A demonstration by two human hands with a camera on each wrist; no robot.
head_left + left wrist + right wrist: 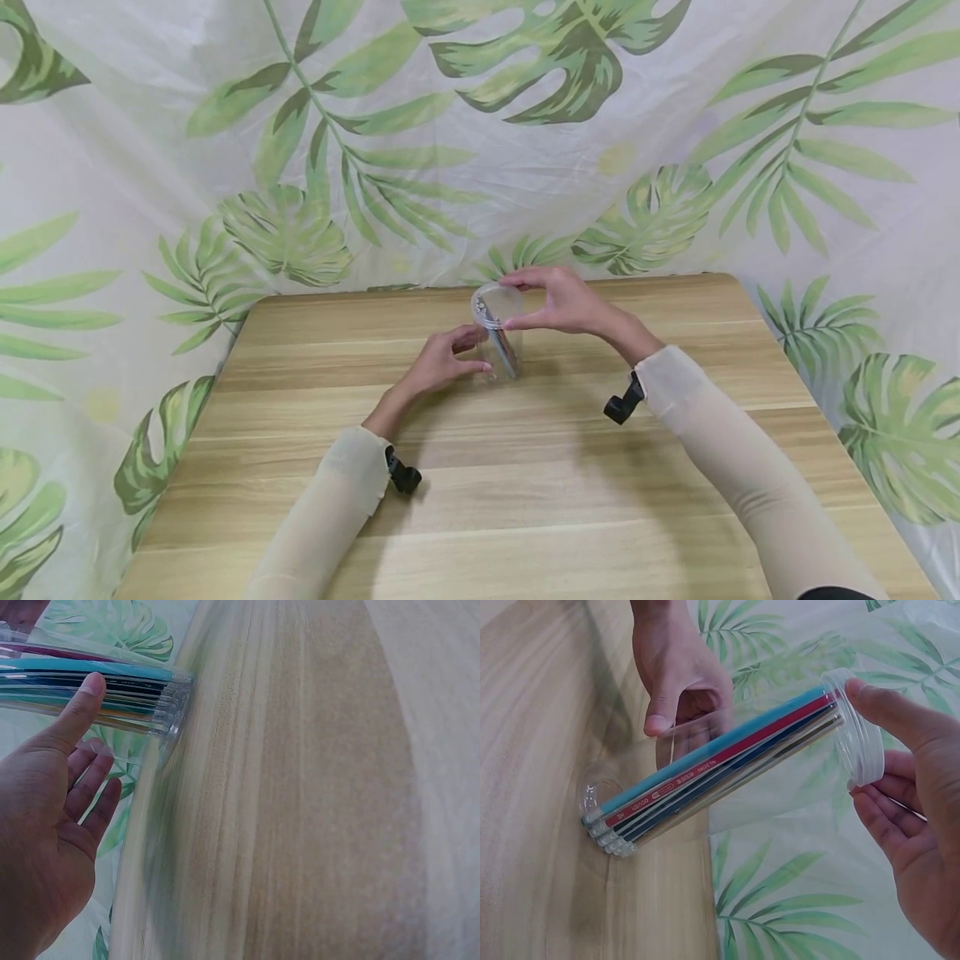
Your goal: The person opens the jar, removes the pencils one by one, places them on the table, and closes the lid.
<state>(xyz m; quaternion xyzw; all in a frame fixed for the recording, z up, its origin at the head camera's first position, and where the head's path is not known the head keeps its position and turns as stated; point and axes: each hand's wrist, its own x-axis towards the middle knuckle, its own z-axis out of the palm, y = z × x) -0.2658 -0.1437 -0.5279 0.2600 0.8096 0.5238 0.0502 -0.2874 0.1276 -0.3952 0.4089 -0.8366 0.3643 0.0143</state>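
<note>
A clear plastic jar stands at the far middle of the table, with several pencils leaning inside it. Red, light blue and dark blue pencils show in the right wrist view. My left hand grips the jar's body from the left, thumb on the near side and fingers round the back. At the top, my right hand holds the translucent lid by its rim between thumb and fingers. That lid sits over the jar's mouth. In the left wrist view, the thumb lies along the jar wall near its base.
The wood-grain table ends just behind the jar. A leaf-patterned cloth hangs beyond that far edge. Each wrist wears a small black camera, one on the left wrist and one on the right wrist.
</note>
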